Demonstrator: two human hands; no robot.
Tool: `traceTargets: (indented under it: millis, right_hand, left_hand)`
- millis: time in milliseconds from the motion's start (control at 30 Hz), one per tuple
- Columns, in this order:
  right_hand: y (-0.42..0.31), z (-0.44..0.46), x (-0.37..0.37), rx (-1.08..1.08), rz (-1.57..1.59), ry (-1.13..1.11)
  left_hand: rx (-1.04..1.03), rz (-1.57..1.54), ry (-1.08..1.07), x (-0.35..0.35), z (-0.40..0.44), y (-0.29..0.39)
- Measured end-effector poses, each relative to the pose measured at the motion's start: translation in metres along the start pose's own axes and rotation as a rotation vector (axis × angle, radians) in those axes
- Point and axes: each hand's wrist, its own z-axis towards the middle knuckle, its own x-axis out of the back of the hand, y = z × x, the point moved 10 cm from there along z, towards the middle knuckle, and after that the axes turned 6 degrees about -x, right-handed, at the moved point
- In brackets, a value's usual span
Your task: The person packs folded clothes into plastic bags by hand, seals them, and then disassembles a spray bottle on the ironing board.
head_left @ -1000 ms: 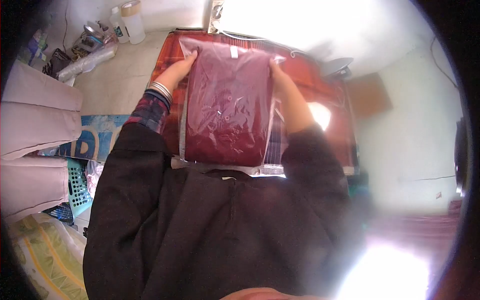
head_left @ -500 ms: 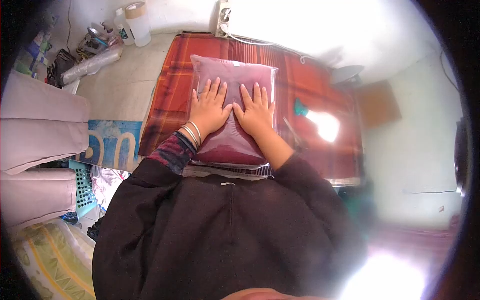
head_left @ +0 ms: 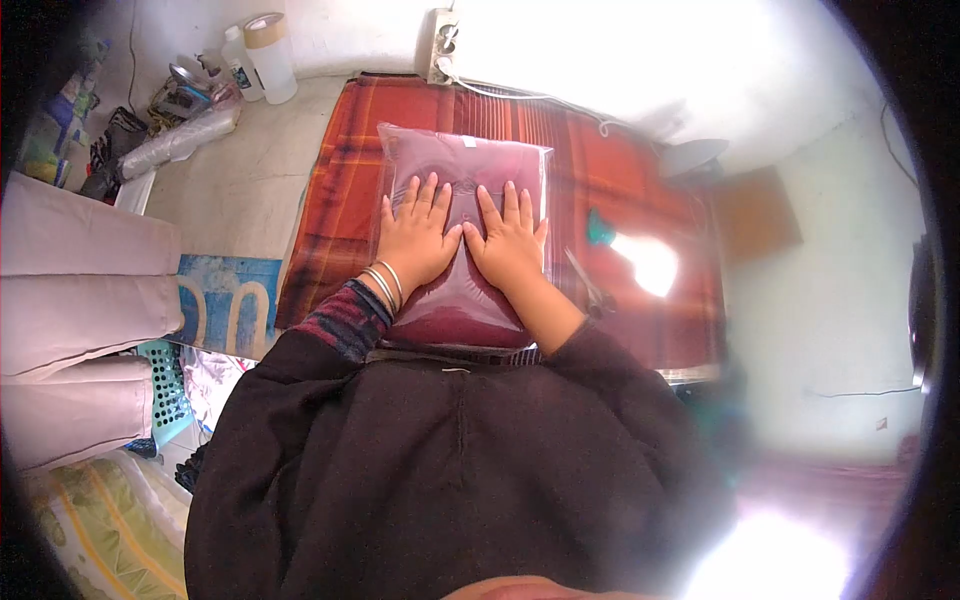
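A folded maroon cloth item in a clear plastic bag [head_left: 460, 310] lies flat on a red-orange plaid cloth [head_left: 345, 165]. My left hand [head_left: 418, 240] rests palm down on the left half of the bag, fingers spread. On its right half my right hand [head_left: 505, 240] lies flat the same way. The two thumbs almost meet at the middle, and the plastic creases beneath both palms. A small white label [head_left: 470, 142] shows at the bag's far edge. To the right of my right hand are scissors [head_left: 590, 280], partly washed out by glare.
A power strip [head_left: 443, 45] with a white cable is at the back wall. Plastic bottles [head_left: 268, 65] and a roll of clear plastic [head_left: 180, 145] stand at the back left. Further right are a green-based lit bulb [head_left: 640, 255] and a brown square [head_left: 757, 215].
The whole view has shifted, so the bag and hands sit slightly lower in the picture. Both hands stay flat on the bag, in nearly the same spots.
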Motion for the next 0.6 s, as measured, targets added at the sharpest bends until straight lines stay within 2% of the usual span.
traceTargets:
  millis: [600]
  right_hand:
    - [-0.0010, -0.0016, -0.0013, 0.011, -0.042, -0.017]
  left_hand:
    - [0.007, -0.024, -0.051, -0.0034, -0.0017, 0.0006]
